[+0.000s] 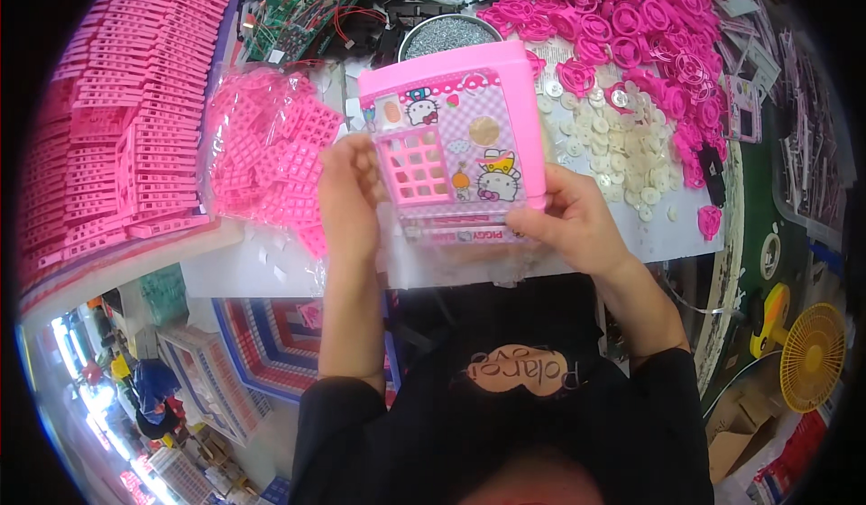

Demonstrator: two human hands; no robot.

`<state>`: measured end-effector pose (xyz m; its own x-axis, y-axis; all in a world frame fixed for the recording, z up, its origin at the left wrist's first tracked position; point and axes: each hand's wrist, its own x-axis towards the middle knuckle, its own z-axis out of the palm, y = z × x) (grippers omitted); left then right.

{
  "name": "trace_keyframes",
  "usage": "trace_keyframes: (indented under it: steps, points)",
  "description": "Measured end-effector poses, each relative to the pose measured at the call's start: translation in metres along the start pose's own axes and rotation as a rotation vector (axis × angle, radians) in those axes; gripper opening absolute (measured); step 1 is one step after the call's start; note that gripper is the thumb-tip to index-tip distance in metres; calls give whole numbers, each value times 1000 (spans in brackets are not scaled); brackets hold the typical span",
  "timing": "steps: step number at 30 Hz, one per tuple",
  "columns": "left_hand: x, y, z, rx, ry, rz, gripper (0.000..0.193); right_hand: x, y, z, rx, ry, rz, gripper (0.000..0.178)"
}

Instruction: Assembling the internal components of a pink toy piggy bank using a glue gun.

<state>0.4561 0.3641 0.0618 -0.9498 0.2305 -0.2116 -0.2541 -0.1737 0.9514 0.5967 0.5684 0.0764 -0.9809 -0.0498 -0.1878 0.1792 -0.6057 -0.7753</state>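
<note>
Between my two hands, above the near part of the white table, a pink plastic toy money box (487, 158) is tilted toward me. Its front carries a cartoon cat print, a grid of square holes and a round opening. My right hand (577, 221) grips the lower right corner, thumb on the front and fingers behind. At the left side, my left hand (349, 189) rests its curled fingers against the edge. Beside that hand lies a clear bag of pink keypad pieces (266, 144). Loose white round discs (622, 149) lie right of the box.
Stacked pink panels (135, 108) fill the left. Behind the box are a round tin of small metal parts (446, 36), green circuit boards (302, 9) and wires. Pink ring-shaped parts (631, 36) pile up at the far right. A yellow fan (812, 356) stands off the table's right side.
</note>
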Motion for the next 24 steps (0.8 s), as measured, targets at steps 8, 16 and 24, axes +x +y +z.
trace_keyframes:
  steps: [8, 16, 24]
  points:
    - [-27, -26, 0, 282, -7, 257, 38, 4, 13, -6, -106, 6, -13, 41]
    - [-24, -32, -3, 222, -41, 259, 44, 0, 16, -8, -130, 82, -117, 40]
    - [-19, -19, -13, 570, -95, 445, 38, -5, 21, -9, -249, 71, -83, 39]
